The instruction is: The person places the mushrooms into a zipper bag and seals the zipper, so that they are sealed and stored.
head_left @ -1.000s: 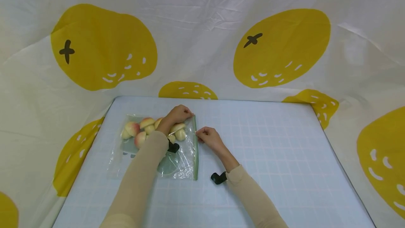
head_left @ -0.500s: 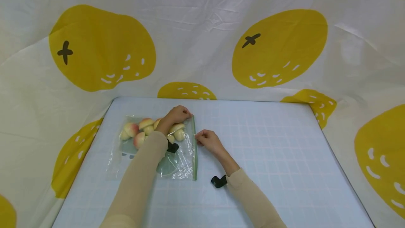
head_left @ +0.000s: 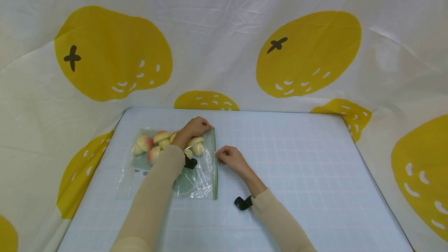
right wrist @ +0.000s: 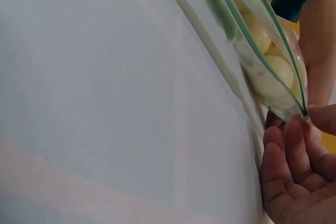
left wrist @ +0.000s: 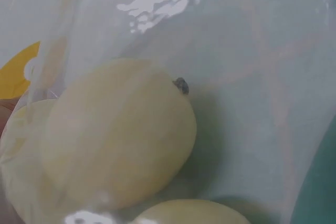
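A clear zip bag (head_left: 204, 186) lies flat at the table's left, its green zip edge (head_left: 216, 178) facing right. Inside are several pale yellow pieces (head_left: 197, 149) with a reddish blush, some mushroom-shaped; one with a dark stem spot (left wrist: 118, 135) fills much of the left wrist view. My left hand (head_left: 199, 126) reaches over the bag and pinches the zip edge's far corner. My right hand (head_left: 233, 159) pinches the zip a little nearer to me. In the right wrist view, two green zip strips (right wrist: 262, 59) stand apart and meet at the right fingertips (right wrist: 296, 135).
The table (head_left: 297, 182) wears a pale blue checked cloth. Behind and at the sides hangs a white curtain (head_left: 217, 57) with large yellow fruit prints. Black wrist cameras (head_left: 243, 203) sit at the cuffs, the left one over the bag.
My right hand has slid slightly toward me along the zip edge. The left hand stays at the far corner, and the bag lies almost where it was.
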A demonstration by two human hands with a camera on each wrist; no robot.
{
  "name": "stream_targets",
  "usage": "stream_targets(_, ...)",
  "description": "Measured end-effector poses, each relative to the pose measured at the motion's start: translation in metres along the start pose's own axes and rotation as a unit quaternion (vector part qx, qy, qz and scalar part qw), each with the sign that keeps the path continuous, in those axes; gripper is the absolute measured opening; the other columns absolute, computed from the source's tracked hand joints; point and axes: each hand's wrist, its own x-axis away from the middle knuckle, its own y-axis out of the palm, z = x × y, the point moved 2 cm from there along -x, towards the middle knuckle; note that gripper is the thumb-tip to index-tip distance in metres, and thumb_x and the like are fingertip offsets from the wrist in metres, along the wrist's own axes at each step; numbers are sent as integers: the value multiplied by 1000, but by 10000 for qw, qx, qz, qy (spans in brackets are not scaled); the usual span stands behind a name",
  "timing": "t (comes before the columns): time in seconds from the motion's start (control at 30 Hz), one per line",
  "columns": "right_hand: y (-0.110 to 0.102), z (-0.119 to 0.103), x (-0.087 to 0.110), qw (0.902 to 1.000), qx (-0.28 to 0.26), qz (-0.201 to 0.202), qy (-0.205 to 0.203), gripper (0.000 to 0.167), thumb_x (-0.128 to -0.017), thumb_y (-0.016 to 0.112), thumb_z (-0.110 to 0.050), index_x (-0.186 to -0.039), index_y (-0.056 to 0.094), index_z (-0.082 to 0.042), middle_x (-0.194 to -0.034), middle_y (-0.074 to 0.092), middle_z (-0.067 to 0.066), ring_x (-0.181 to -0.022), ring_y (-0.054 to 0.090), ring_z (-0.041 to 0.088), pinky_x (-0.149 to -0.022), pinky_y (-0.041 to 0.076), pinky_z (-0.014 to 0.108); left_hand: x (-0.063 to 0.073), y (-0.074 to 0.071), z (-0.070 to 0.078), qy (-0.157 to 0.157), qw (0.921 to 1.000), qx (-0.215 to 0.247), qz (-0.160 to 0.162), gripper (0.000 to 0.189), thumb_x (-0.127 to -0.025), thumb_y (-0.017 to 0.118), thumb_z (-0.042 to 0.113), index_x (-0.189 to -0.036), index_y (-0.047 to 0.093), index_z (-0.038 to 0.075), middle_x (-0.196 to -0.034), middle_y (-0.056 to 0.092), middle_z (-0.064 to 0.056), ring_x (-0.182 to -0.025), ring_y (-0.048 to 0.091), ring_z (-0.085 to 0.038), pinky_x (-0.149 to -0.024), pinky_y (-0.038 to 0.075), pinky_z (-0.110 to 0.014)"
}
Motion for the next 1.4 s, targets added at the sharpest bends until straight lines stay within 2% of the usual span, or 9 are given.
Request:
stream_targets(0.33,-3,2,6,9990,110,-424,-37,17,-98,62,-16,-96,72,-3,-82,68,2,-76,61,14,-69,50,29,-2,0,1,-53,10000,-75,-16,26,-100,61,30,-97,77,9,-103,71,-4,-86,57,-19,-76,45,-32)
stream_targets(0.7,-4,0,9,9948,206,-994,-91,18,-98,58,-12,-94,71,-2,-81,66,5,-74,59,15,-64,47,27,0,-3,5,26,9998,-119,-150,26,-101,60,29,-96,76,9,-105,71,-5,-85,57,-19,-75,45,-32)
stream_targets(0.9,-5,-2,14,9932,299,-1124,-67,17,-98,59,-13,-93,71,-2,-81,66,4,-76,58,16,-65,46,27,1,-4,8,36,9998,-121,-161,26,-101,60,28,-94,76,8,-100,70,-5,-81,55,-19,-72,43,-31)
stream_targets(1.13,-6,-3,20,9916,340,-1249,-66,16,-98,62,-14,-95,72,-1,-85,68,10,-80,59,23,-66,45,28,2,-5,9,30,9999,-65,-142,26,-100,61,28,-92,76,7,-94,69,-4,-80,54,-18,-71,43,-30)
stream_targets(1.4,-6,-1,22,9897,302,-1401,-49,15,-98,63,-15,-93,72,-4,-81,66,4,-76,58,16,-66,46,26,3,-4,10,8,9999,83,-109,27,-100,62,26,-83,72,7,-84,65,-3,-73,51,-17,-67,42,-30)
